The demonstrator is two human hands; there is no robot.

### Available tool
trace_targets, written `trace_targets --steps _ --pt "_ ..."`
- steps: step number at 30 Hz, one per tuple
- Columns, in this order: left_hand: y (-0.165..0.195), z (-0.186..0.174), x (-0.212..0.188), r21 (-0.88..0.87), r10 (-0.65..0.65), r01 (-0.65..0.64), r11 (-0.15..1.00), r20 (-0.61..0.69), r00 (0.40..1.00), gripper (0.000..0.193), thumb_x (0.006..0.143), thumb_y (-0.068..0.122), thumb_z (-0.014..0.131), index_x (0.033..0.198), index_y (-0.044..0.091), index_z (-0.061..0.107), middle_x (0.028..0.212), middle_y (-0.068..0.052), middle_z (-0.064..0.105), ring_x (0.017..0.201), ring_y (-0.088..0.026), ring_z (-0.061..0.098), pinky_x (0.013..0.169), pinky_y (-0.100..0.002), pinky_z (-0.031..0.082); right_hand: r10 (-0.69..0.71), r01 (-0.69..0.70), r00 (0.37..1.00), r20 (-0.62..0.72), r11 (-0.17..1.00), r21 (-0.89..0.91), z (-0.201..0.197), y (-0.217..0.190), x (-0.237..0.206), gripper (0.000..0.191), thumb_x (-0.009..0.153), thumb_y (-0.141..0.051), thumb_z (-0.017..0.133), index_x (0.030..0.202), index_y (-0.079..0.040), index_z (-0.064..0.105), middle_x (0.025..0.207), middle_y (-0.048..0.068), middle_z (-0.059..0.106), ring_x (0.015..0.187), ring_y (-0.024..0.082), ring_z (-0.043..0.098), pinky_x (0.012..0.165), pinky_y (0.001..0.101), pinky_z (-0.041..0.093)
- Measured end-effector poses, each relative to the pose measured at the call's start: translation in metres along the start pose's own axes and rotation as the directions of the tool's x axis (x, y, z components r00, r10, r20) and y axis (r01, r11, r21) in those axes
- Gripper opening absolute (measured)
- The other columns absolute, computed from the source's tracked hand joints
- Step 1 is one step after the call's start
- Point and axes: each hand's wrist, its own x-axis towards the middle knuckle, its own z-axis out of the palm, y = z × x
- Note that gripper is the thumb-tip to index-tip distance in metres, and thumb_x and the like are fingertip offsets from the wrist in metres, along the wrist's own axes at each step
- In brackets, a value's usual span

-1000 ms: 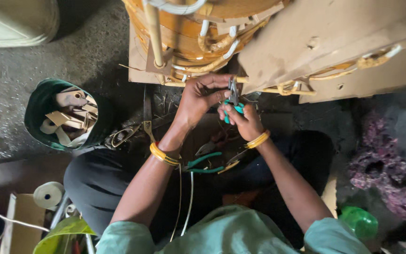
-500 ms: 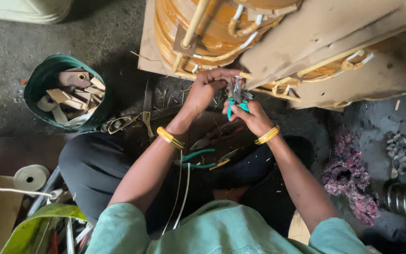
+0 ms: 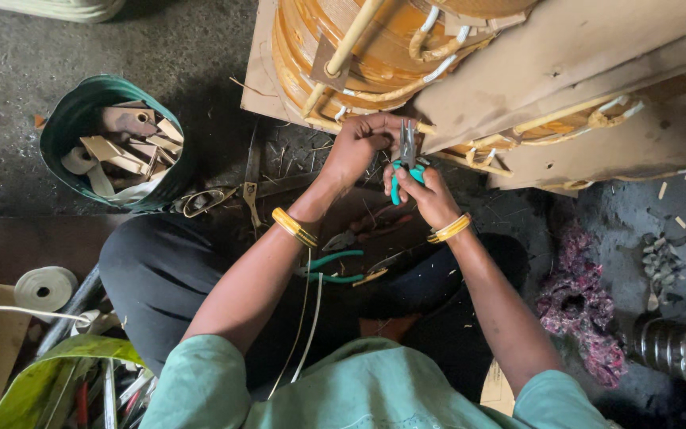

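We had shifted slightly left; our right hand point(image 3: 430, 195) stayed clamped on the pliers point(image 3: 406, 155), our left hand point(image 3: 359, 147) pinching a lead at the coil point(image 3: 343, 40), work continuing.

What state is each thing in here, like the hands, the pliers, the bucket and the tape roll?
Right hand: closed around the teal handles of the pliers.
Left hand: fingers pinched at the pliers' tip, beside the coil.
Pliers: held upright, nose up.
Orange coil: wrapped, with white-sleeved leads sticking out.
Green bucket: tilted, filled with scraps.
Tape roll: lying flat, partly unwound.
Spare green-handled pliers: lying on the lap, unheld.
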Motion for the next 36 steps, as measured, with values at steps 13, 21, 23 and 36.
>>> trace_targets --steps 13,21,23,36 --pt "0.016 0.003 -0.004 -0.092 -0.014 0.013 0.996 -0.007 1.000 0.038 0.094 -0.011 0.050 0.126 -0.007 0.069 0.109 -0.017 0.079 0.100 -0.021 0.075 0.095 -0.031 0.057 0.046 -0.026 0.998 0.042 0.922 -0.387 -0.004 -0.016 -0.031 0.032 0.099 -0.027 0.062 0.115 -0.001 0.069 0.098 0.000 0.078 0.086 0.009 0.071 0.079 0.0310 0.055" --pt "0.010 0.015 -0.001 -0.152 -0.067 0.051 0.987 -0.105 0.992 0.025 0.098 0.003 0.067 0.122 -0.004 0.072 0.099 -0.013 0.079 0.089 -0.016 0.073 0.076 -0.027 0.056 0.142 -0.125 0.990 0.005 0.890 -0.439 -0.033 -0.015 -0.021 0.030 0.102 -0.028 0.061 0.114 -0.002 0.071 0.088 0.004 0.078 0.080 0.010 0.069 0.073 0.0285 0.055" --pt "0.007 0.015 -0.001 -0.165 -0.068 0.048 0.985 -0.123 0.990 0.026 0.097 0.002 0.068 0.121 -0.004 0.072 0.099 -0.013 0.079 0.088 -0.016 0.073 0.076 -0.027 0.056 0.153 -0.130 0.988 0.021 0.897 -0.422 -0.038 -0.014 -0.019 0.030 0.102 -0.028 0.061 0.114 -0.002 0.070 0.087 0.004 0.077 0.081 0.009 0.069 0.073 0.0276 0.056" --pt "0.000 0.015 0.002 -0.212 -0.127 0.098 0.972 -0.129 0.983 0.027 0.092 -0.004 0.067 0.118 -0.005 0.073 0.105 -0.014 0.079 0.096 -0.018 0.075 0.089 -0.029 0.059 0.346 -0.634 0.605 0.717 0.755 0.170 -0.091 -0.047 0.007 0.041 0.105 -0.037 0.059 0.090 0.000 0.065 0.075 0.004 0.063 0.069 0.016 0.064 0.063 0.0312 0.053"
